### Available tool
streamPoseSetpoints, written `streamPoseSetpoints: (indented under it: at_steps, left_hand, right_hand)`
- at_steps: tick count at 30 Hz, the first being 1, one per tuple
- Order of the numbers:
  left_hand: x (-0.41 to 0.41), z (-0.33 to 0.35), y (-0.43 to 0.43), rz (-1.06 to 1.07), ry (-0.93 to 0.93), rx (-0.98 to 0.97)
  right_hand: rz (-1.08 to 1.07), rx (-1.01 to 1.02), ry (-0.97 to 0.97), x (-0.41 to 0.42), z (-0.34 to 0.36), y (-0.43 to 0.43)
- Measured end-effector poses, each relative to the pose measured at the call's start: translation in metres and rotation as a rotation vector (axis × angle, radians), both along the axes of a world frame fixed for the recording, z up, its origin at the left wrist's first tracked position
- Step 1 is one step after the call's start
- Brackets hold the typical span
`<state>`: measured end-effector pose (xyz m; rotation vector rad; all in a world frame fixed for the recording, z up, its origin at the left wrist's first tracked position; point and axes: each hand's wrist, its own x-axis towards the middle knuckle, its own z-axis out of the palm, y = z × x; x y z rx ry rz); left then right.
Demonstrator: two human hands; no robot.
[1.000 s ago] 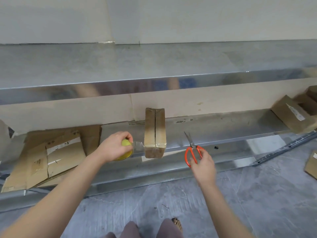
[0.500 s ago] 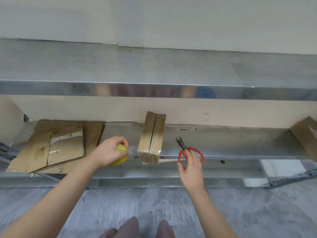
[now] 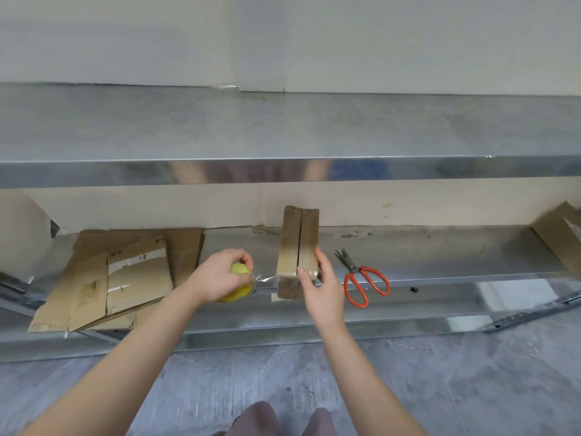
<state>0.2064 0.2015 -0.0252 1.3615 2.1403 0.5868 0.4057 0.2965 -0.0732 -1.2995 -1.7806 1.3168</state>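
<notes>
A narrow brown cardboard box (image 3: 297, 243) lies on the lower metal shelf (image 3: 440, 250), its flaps meeting in a seam along the top. My left hand (image 3: 217, 276) grips a yellow roll of clear tape (image 3: 239, 286) just left of the box, and a strip of tape (image 3: 265, 276) runs from the roll to the box's front corner. My right hand (image 3: 320, 286) holds the box's right front corner, thumb on the top face and fingers along the right side. Red-handled scissors (image 3: 361, 280) lie on the shelf to the right of that hand.
Flattened cardboard sheets (image 3: 125, 275) are stacked on the shelf's left end. Another cardboard box (image 3: 559, 234) sits at the far right. An upper metal shelf (image 3: 283, 130) overhangs the lower one. A small black object (image 3: 415, 289) lies right of the scissors. Grey floor lies below.
My right hand let go of the scissors, which now lie on the shelf, and moved left onto the box's right front corner. My left hand kept the tape roll beside the box.
</notes>
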Motion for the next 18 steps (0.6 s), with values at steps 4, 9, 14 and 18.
streamPoseSetpoints:
  at_steps: [4, 9, 14, 18]
  left_hand:
    - [-0.016, -0.002, -0.003, -0.087, 0.052, -0.044]
    - [-0.055, -0.008, -0.022, -0.016, 0.055, -0.036]
    - [-0.054, -0.011, -0.028, -0.081, 0.04, 0.061]
    - [-0.052, -0.01, -0.029, -0.13, 0.064, 0.106]
  right_hand:
    - [0.02, 0.01, -0.044, -0.005, -0.001, 0.007]
    - [0.086, -0.03, -0.094, -0.001, 0.0, 0.02]
    - [0.16, 0.17, -0.261, -0.005, 0.01, 0.007]
    - [0.127, 0.582, -0.499, -0.009, 0.024, -0.021]
